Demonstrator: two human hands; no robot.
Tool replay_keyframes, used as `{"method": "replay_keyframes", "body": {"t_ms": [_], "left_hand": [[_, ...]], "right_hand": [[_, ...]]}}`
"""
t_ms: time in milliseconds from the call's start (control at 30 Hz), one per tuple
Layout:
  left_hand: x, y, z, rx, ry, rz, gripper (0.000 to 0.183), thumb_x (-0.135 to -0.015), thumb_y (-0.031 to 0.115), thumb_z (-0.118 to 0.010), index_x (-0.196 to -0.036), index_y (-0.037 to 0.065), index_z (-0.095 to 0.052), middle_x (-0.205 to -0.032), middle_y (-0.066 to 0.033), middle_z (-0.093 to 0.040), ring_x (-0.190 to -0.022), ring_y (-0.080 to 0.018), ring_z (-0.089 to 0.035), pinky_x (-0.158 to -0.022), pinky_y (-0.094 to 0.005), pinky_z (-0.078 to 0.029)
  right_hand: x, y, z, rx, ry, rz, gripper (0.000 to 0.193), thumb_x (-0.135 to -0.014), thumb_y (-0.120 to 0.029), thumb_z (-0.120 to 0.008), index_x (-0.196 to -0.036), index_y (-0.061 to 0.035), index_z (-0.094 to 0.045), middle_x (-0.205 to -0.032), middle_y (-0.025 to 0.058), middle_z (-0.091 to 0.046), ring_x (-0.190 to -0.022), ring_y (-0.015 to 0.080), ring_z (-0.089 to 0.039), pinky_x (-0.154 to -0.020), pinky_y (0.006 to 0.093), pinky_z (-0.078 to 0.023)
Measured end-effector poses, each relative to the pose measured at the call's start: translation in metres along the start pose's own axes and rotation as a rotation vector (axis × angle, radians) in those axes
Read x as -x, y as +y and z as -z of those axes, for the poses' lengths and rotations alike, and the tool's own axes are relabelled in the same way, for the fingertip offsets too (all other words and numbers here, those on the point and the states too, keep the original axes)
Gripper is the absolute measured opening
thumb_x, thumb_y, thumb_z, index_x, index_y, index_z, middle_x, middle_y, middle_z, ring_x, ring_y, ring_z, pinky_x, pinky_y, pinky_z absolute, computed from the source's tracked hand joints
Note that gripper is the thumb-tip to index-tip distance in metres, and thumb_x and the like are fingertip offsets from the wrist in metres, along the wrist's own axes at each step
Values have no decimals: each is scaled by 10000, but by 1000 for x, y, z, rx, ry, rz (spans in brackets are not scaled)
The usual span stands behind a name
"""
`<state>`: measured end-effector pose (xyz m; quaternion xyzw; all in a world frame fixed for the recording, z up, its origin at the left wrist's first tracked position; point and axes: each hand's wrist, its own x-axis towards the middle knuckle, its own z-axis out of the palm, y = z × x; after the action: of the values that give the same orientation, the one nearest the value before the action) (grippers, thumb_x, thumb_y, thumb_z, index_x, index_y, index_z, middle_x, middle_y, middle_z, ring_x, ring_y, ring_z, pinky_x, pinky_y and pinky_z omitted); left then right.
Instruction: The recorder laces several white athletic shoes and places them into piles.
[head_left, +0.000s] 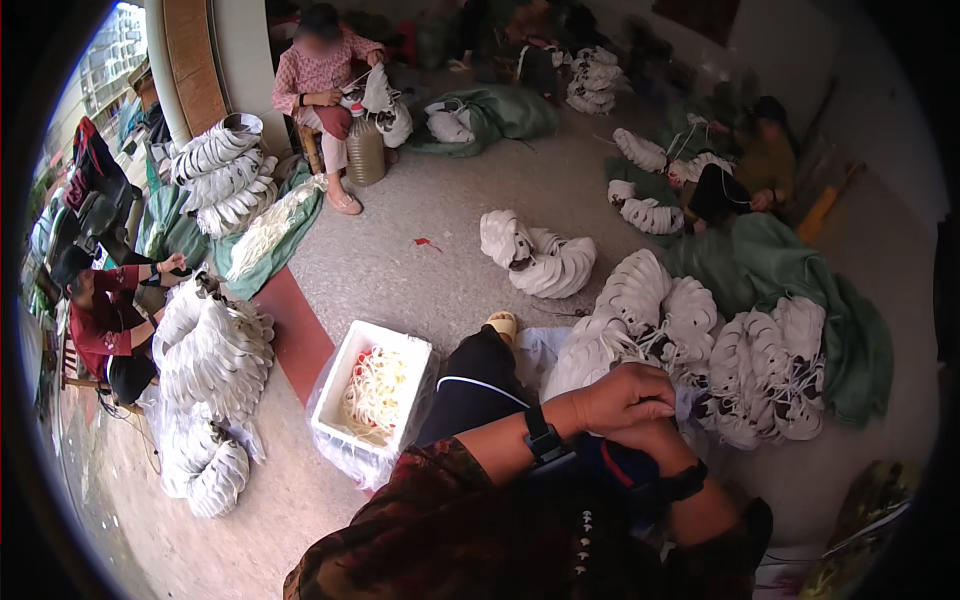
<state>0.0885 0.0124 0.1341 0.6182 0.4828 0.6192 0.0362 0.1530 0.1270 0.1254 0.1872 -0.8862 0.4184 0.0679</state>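
In front of my body my forearms cross at the hands. My left hand lies over my right hand, its fingers curled in; what they hold, if anything, is hidden. A black watch is on my left wrist. My right hand shows only in part, with its fingers covered by the left one. Just beyond both hands stands a stack of white shoe uppers, nested one in another. More bundled white shoe uppers lie to the right of my hands. Dark cloth covers my leg.
A white foam box of pale laces stands left of my leg. Nested shoe uppers lie on the floor ahead. Green cloth drapes at the right. Seated people work at left, back and right.
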Motion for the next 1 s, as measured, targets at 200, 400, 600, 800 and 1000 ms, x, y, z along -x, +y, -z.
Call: {"method": "replay_keyframes", "body": {"t_ms": [200, 400, 600, 800, 1000], "left_hand": [[-3, -20, 7, 219, 144, 220, 270, -895, 227, -496, -974, -15, -586, -943, -82, -607, -907, -159, -557, -812, -284, -431], [-12, -16, 7, 263, 178, 296, 376, -922, 302, -461, -1122, -12, -508, -881, -63, -593, -825, -107, -544, -750, -229, -436], [-9, -11, 10, 480, 0, 520, 601, -874, 386, -525, -1307, 15, -336, -640, 17, -459, -549, -60, -408, -526, -182, -320], [-20, -12, 10, 630, -45, 674, 619, -840, 95, -567, -1376, 80, -256, -619, 9, -490, -522, -42, -414, -469, -179, -319], [-23, -7, 16, 448, -172, 694, 638, -839, 24, -522, -1394, 114, -221, -641, -10, -533, -483, -41, -421, -470, -179, -346]], "right_hand": [[4, 7, 14, -619, 266, -381, 217, -744, 48, -522, -952, 3, -563, -889, 19, -557, -892, 127, -540, -769, 262, -441], [-2, -29, 45, -642, 275, -352, 217, -780, 83, -438, -938, 4, -564, -789, 25, -567, -666, 73, -521, -574, 213, -428], [-27, -43, 92, -407, 327, -165, 151, -751, 78, -444, -790, -10, -559, -704, -3, -523, -590, 51, -462, -522, 200, -375], [-21, 16, 96, -554, 511, -276, 151, -730, 72, -476, -762, -43, -569, -650, -23, -496, -508, 31, -389, -443, 196, -296], [-24, 16, 151, -822, 831, -24, 138, -753, 74, -497, -771, -41, -571, -617, -31, -483, -471, 24, -362, -411, 197, -263]]}}
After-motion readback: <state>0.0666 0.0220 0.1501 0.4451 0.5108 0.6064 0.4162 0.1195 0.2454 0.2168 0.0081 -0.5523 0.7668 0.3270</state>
